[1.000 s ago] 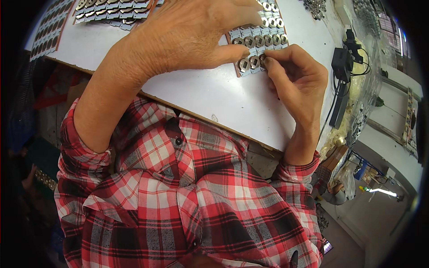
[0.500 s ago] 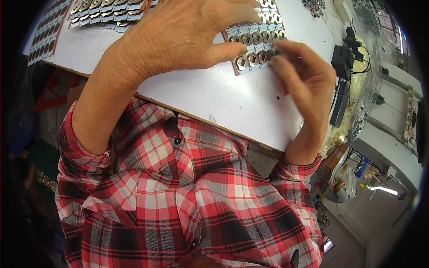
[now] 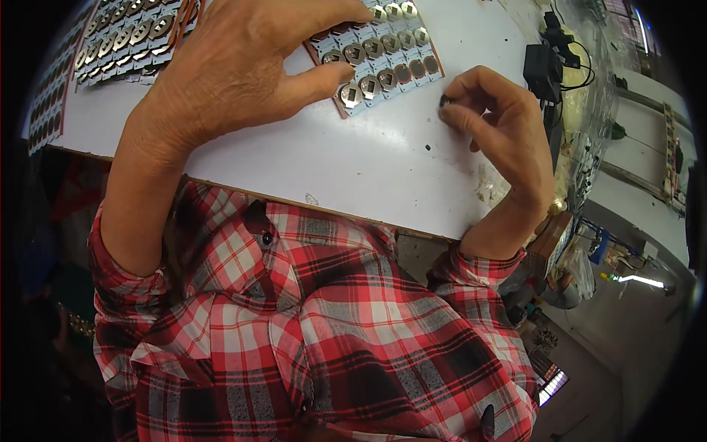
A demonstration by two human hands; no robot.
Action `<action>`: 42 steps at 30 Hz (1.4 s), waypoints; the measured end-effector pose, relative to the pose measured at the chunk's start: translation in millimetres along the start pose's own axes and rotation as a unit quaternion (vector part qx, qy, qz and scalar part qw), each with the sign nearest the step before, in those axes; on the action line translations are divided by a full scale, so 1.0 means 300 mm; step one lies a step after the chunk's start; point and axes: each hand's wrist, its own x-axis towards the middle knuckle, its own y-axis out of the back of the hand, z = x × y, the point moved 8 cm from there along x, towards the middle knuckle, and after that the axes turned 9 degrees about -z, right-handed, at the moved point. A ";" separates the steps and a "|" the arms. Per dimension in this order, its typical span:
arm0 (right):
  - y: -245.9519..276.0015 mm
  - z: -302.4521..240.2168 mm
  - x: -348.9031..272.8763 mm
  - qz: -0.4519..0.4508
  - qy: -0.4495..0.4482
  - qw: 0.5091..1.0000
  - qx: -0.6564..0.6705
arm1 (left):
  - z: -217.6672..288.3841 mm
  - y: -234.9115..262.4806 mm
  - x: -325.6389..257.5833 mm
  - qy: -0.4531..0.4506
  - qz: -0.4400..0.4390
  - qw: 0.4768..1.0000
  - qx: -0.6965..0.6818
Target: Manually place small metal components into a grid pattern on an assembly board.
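A pale blue circuit-board panel (image 3: 386, 59) lies on the white table (image 3: 294, 162), set with rows of round coin-cell holders. In its nearest row the left ones carry shiny metal tops; several discs at the right end look dark. My left hand (image 3: 221, 70) hovers over or rests on the panel's left side, thumb and forefinger spread apart. Off the panel's right edge, my right hand (image 3: 501, 121) pinches a small dark piece (image 3: 445, 102) between thumb and forefinger; its exact kind is too small to tell.
Stacked similar board panels (image 3: 129, 40) lie at the far left, another panel (image 3: 51, 103) beside them at the table edge. A black power adapter (image 3: 543, 72) with cables stands at the right. A tiny black bit (image 3: 428, 147) lies near my right hand.
My right hand has drawn back from the panel's nearest row, with a small dark piece pinched in it. The panel and my left hand appear farther left as the view shifts.
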 end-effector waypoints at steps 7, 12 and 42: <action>0.008 0.042 0.029 0.068 0.027 0.979 0.192 | 0.003 -0.001 -0.005 -0.025 0.022 0.999 -0.010; -0.076 -0.025 0.070 0.059 0.060 0.950 0.300 | -0.002 0.001 -0.013 -0.037 0.033 0.999 -0.014; -0.067 -0.099 0.104 -0.041 0.119 0.992 0.002 | -0.013 -0.036 -0.029 -0.153 0.134 0.977 -0.059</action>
